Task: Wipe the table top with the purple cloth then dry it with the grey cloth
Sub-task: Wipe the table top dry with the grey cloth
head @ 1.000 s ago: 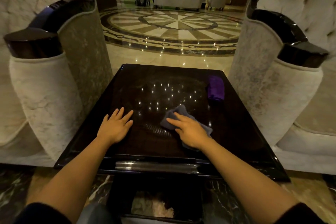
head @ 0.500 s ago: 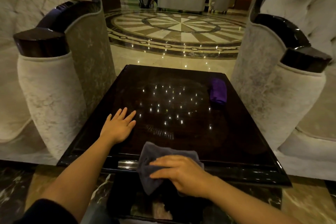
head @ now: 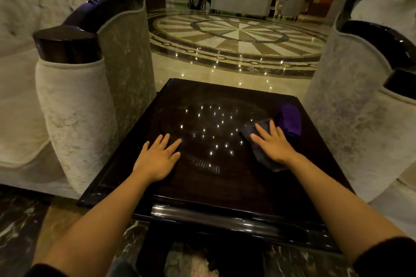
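Observation:
The dark glossy table top (head: 202,189) fills the middle of the head view. My right hand (head: 273,144) presses flat, fingers spread, on the grey cloth (head: 261,155) at the table's right side. Parts of the cloth show beyond my fingertips and under my wrist. Touching the grey cloth's far right, the folded purple cloth (head: 290,119) lies near the right edge. My left hand (head: 157,157) rests flat and empty on the left half of the table, fingers apart.
A cream armchair arm (head: 74,105) stands close on the left and another armchair (head: 360,123) on the right, both hemming the table in. Marble floor (head: 236,38) stretches beyond the far edge. A lower shelf (head: 193,263) shows beneath the near edge.
My right hand slid the grey cloth from the middle to the near edge, then out to the right, up against the purple cloth. My left hand stayed planted.

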{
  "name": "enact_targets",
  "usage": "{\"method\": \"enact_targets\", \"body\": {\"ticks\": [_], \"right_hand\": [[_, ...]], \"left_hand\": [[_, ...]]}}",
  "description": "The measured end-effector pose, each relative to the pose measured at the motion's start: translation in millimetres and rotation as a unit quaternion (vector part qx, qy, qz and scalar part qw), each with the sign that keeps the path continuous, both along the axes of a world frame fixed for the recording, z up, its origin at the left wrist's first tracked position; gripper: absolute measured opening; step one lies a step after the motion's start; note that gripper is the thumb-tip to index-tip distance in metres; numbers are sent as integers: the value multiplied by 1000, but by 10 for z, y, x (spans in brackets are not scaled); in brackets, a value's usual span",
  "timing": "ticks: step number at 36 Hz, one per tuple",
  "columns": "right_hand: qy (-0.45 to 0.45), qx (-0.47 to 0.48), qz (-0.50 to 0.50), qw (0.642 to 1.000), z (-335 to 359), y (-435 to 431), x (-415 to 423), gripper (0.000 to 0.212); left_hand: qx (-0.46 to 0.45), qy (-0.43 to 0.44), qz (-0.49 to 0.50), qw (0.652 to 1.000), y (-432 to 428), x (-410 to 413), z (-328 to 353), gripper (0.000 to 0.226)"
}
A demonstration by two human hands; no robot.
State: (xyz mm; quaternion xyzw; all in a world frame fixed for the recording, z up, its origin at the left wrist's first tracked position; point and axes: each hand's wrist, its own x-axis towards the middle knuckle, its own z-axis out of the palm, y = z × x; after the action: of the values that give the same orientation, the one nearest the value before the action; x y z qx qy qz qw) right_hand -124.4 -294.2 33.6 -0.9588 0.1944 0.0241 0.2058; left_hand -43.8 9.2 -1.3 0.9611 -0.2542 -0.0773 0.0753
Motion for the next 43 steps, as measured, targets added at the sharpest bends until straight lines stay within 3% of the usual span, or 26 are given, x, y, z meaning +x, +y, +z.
{"method": "enact_targets", "body": {"ticks": [8, 21, 32, 43], "right_hand": [[23, -31, 16, 999, -166, -100, 521, 50], [4, -40, 148, 988, -198, 564, 1101, 47], [-41, -26, 304, 952, -160, 1196, 496, 45], [-69, -39, 355, 931, -171, 1437, -266, 44]], "left_hand": [[1, 1, -3, 1000, -1, 32, -27, 50], [-11, -16, 3, 1000, -23, 27, -40, 49], [-7, -26, 12, 1000, -37, 12, -7, 48], [37, -32, -5, 999, -15, -53, 74, 53]]}}
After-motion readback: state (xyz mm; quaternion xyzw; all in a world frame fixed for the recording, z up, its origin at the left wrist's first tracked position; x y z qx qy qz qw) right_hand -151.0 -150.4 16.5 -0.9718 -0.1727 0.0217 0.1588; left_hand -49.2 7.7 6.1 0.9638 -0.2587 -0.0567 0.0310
